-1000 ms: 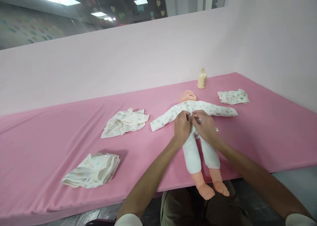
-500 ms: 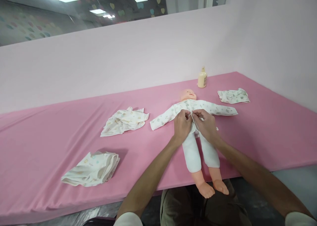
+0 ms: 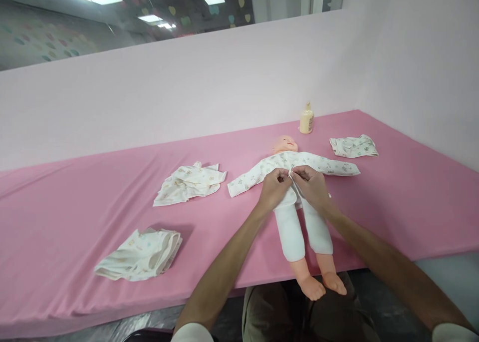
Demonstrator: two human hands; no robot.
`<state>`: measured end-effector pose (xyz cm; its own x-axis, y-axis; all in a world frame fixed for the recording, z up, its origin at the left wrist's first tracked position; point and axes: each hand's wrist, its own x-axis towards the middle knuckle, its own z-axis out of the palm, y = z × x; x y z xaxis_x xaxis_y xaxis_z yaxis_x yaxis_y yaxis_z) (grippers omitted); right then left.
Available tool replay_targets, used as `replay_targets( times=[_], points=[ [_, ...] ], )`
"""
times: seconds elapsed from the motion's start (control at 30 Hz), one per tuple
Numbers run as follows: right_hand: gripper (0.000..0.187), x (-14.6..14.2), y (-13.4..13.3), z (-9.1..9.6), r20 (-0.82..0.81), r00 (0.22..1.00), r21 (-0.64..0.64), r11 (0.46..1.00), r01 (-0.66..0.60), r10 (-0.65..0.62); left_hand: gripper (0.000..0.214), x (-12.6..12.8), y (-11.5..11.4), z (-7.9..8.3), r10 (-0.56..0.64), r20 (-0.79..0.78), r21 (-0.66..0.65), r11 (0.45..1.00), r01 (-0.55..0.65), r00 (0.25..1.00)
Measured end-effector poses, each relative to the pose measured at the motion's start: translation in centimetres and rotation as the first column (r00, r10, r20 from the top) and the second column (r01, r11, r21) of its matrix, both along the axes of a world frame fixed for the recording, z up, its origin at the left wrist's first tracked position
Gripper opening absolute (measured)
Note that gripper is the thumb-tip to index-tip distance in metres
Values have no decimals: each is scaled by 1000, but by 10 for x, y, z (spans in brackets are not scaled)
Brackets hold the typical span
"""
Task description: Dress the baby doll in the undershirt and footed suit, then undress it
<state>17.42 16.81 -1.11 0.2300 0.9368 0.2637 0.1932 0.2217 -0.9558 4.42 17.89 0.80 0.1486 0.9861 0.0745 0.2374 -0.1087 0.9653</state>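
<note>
A baby doll (image 3: pixel 286 144) lies on its back with its feet over the table's front edge. It wears a white long-sleeved baby shirt (image 3: pixel 247 181) with a small print, both sleeves spread wide. My left hand (image 3: pixel 276 186) is closed in a pinch on the shirt's front at the doll's middle. Close beside it, my right hand (image 3: pixel 310 184) pinches the other side of the same front opening. The fingertips of both hands nearly meet, and any fastener between them is too small to make out. White cloth covers the doll's legs down to the shins.
On the pink-covered table (image 3: pixel 209 262), a crumpled printed baby garment (image 3: pixel 190 182) and a folded printed cloth (image 3: pixel 140 254) lie to the left. A pump bottle (image 3: pixel 307 120) stands behind the doll, and another folded garment (image 3: pixel 354 146) lies at the right. A white wall runs behind.
My hands stay at the shirt's front with only slight finger movement. The lower left flap of the shirt now hangs a little more open over the doll's hip.
</note>
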Motion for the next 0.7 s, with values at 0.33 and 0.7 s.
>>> replay_targets(
  times=[0.33, 0.7],
  points=[
    [17, -3, 2, -8, 169, 985, 94, 995, 9, -25, 13, -1, 2, 10, -3, -31, -105, 994, 0, 1000],
    [18, -3, 7, -19, 454, 877, 394, 918, -40, -157, 19, -2, 4, 0, 54, -253, 90, 995, -33, 966]
  ],
)
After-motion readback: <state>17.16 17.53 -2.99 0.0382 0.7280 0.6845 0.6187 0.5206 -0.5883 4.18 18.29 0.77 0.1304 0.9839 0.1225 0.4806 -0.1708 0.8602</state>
